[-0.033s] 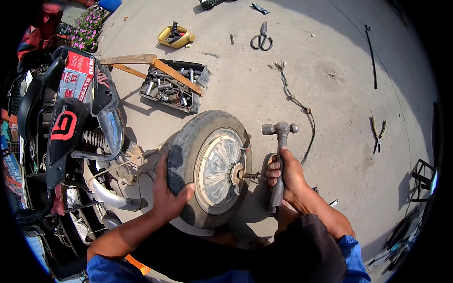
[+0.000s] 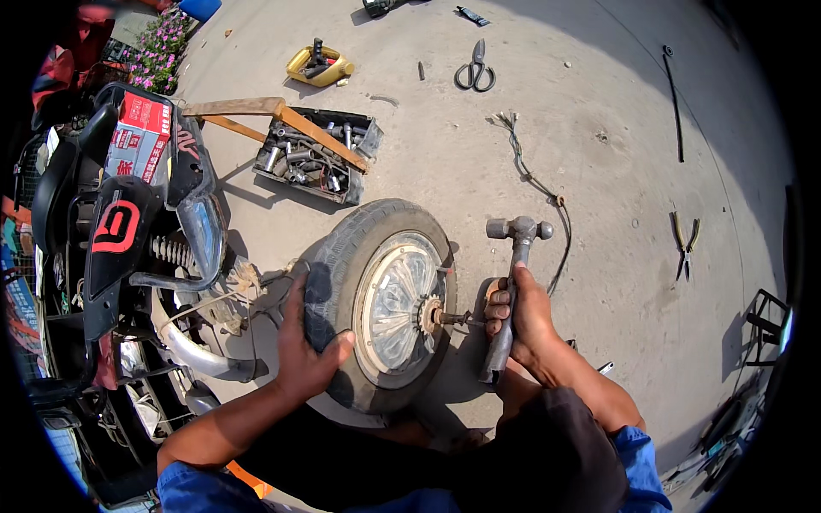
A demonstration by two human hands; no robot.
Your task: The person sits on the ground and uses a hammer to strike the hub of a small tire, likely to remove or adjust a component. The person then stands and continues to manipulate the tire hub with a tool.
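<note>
The ground (image 2: pixel 445 154) is pale concrete in strong sun. On the left is a scooter (image 2: pixel 137 192) with a red box (image 2: pixel 141 128) on it. Next, on the far side, is a tool box (image 2: pixel 370 137) full of metal parts. The left hand (image 2: pixel 312 355) is spread wide, its fingers and thumb against the tyre of the wheel (image 2: pixel 393 308), which stands near, in the middle, unmoved since the earlier picture. The right hand (image 2: pixel 530 316) is closed around the handle of the hammer (image 2: pixel 519 250). The hammer has just tilted slightly, its head going to the right; so it seems in motion, while the wheel is kept steady. Farther right lie pliers (image 2: pixel 686 248).
</note>
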